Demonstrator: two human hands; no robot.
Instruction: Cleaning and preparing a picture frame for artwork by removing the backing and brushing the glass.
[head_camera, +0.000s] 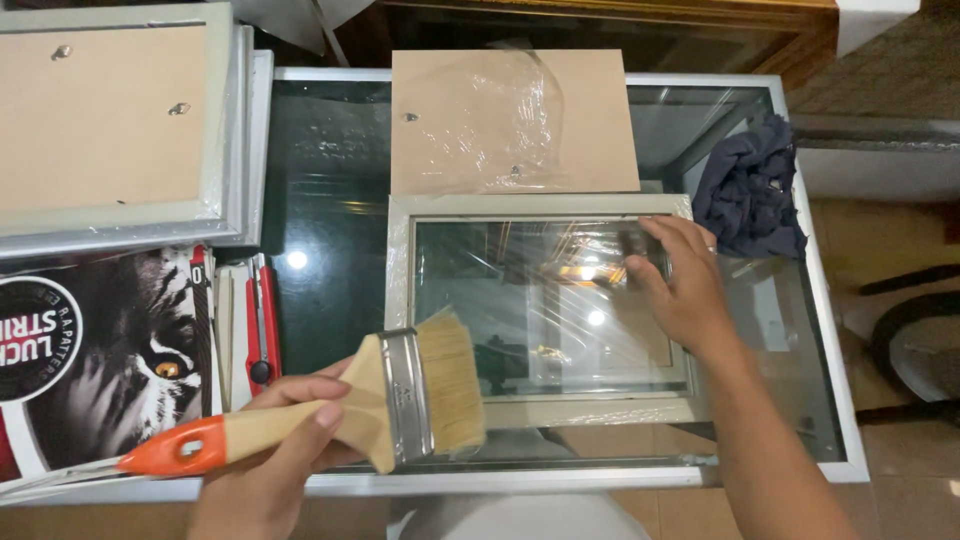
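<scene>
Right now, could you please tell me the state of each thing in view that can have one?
Picture frame: flat on the glass table, backing off, glass bare.
Backing board: lying behind the frame, loose plastic wrap on it.
Paintbrush: held in the left hand, bristles over the frame's corner.
Right hand: pressing flat on the glass.
Cloth: crumpled.

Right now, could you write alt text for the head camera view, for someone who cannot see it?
A left hand holds a wide paintbrush over a pale picture frame lying on a glass table, while the right hand rests on its pane. A brown backing board and dark cloth lie behind.
</scene>
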